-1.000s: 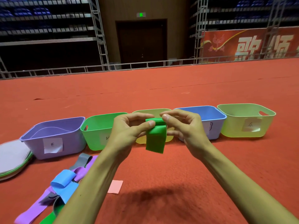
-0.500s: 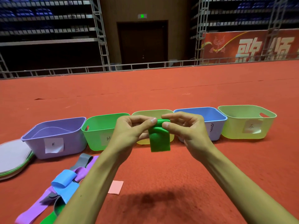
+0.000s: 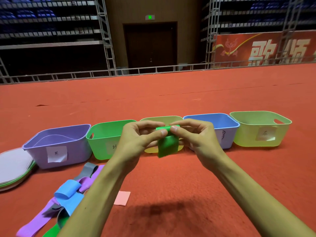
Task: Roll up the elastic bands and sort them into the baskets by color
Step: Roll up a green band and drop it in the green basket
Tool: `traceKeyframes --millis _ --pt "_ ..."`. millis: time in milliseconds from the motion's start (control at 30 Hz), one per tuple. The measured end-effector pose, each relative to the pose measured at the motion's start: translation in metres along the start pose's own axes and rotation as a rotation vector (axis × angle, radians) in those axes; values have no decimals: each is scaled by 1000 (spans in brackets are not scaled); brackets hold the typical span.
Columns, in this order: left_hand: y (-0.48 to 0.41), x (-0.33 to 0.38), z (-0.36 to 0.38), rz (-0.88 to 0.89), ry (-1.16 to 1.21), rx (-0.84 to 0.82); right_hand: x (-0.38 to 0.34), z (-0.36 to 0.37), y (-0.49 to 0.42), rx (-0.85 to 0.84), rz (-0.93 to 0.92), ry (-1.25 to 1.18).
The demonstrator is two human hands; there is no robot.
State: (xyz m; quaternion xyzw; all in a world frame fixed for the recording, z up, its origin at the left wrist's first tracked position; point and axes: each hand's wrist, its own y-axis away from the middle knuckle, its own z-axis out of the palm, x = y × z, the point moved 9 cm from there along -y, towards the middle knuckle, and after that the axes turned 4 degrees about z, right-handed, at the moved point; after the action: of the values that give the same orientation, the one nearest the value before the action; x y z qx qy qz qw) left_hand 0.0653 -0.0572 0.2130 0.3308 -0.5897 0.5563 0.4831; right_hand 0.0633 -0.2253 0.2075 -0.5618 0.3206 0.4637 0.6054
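Note:
A green elastic band (image 3: 167,145) hangs between my hands, its top rolled into a small coil and a short tail dangling below. My left hand (image 3: 138,137) and my right hand (image 3: 196,135) both pinch the coil with thumb and fingers, in front of the yellow basket (image 3: 160,119). Along the red carpet stands a row of baskets: purple (image 3: 56,144), green (image 3: 104,139), yellow, blue (image 3: 220,120) and lime (image 3: 259,129). A pile of loose bands (image 3: 68,190), blue, purple, grey and green, lies at the lower left beside my left forearm.
A stack of flat round pads (image 3: 13,166) lies left of the purple basket. A small pink paper slip (image 3: 122,198) rests on the carpet under my left arm. Metal railing and scaffolding stand beyond the carpet's far edge.
The hanging tail of the green band has become shorter as the coil at the top took up more of it. Both hands stay in front of the yellow basket.

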Motion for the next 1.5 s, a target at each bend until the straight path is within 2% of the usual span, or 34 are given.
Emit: traceKeyframes --millis 133,367,533,700,933,1133,1267,1400,1500 --pt "1 -5 7 -63 8 -53 1 -2 1 -3 -7 -46" --pt "-1 -4 2 -32 11 -8 4 -1 -1 -32 0 -47" --pt "-2 -2 0 -6 -12 2 8 -1 -2 -5 79 -62" --pt "0 -2 0 7 -13 -5 2 -2 3 60 -7 35" --pt "0 2 4 -7 42 -19 -8 -2 9 62 -128 -4" --pt "0 0 -2 26 7 5 -3 -2 7 16 -95 8" --pt "0 -2 -1 46 -38 -1 2 4 6 -22 1 -49" --pt "1 -4 0 44 -28 -14 -1 2 7 32 -37 3" --pt "3 -8 1 10 49 -9 -1 2 8 13 -60 1"
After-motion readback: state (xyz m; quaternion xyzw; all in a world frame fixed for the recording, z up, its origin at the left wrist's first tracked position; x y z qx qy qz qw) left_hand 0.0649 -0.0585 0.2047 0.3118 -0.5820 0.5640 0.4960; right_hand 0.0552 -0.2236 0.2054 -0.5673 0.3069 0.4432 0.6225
